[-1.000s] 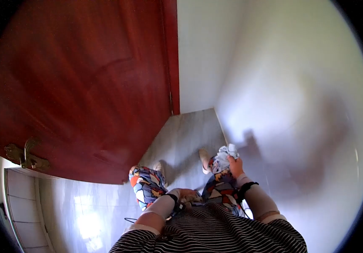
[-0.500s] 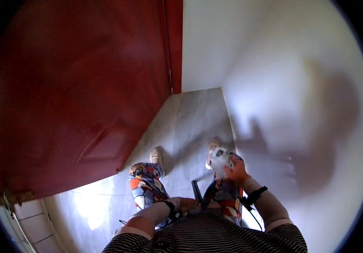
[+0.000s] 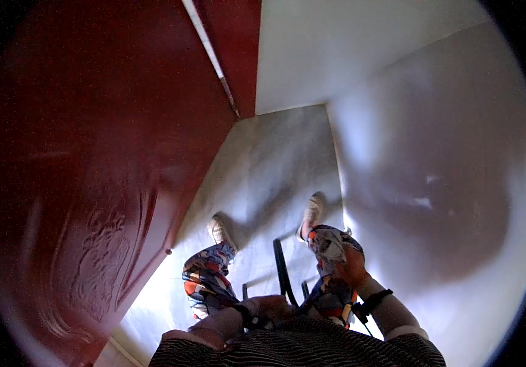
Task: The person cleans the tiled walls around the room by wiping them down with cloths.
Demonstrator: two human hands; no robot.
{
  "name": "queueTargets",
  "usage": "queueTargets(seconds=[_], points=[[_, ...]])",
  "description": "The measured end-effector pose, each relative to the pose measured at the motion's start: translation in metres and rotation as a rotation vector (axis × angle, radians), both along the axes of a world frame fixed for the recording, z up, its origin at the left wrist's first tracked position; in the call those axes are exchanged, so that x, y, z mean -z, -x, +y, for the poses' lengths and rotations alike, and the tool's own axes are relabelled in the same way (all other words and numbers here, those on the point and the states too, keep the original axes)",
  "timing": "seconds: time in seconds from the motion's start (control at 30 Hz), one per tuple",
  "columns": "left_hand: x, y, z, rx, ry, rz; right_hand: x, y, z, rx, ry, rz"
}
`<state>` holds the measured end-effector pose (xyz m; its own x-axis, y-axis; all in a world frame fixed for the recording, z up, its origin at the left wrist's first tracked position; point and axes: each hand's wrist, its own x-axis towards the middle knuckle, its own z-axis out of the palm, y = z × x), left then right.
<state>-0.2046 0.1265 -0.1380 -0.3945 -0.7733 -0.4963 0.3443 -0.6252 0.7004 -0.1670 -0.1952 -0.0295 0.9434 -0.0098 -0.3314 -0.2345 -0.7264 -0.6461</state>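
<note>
Grey floor (image 3: 269, 153), red door (image 3: 104, 122), pale wall (image 3: 440, 183), white bundle (image 3: 334, 247) in right hand (image 3: 353, 269)

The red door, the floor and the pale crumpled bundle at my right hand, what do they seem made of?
Red door: probably wood, varnished, judging by raised relief and sheen. Floor: perhaps stone-look tile, smooth, with greyish streaks and glare. Pale crumpled bundle: loose folds suggest thin cloth, possibly plastic; blur hides its finish.

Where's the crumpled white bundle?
In the head view, right of centre in the lower half, the crumpled white bundle is in the right hand, against the patterned right trouser leg.
</note>
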Motion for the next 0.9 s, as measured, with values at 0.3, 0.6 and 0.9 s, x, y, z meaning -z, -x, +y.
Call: queueTargets(seconds=[0.3,0.6,0.9], points=[[0.045,0.004,0.059,-0.752,-0.262,0.282,-0.020,0.005,-0.008,0.131,-0.007,-0.122],[-0.011,-0.046,0.056,-0.434,-0.210,0.007,-0.067,0.021,-0.025,0.328,0.073,-0.235],[-0.180,-0.018,0.003,-0.103,-0.081,-0.673,-0.119,0.037,-0.002,0.380,-0.146,-0.197]])
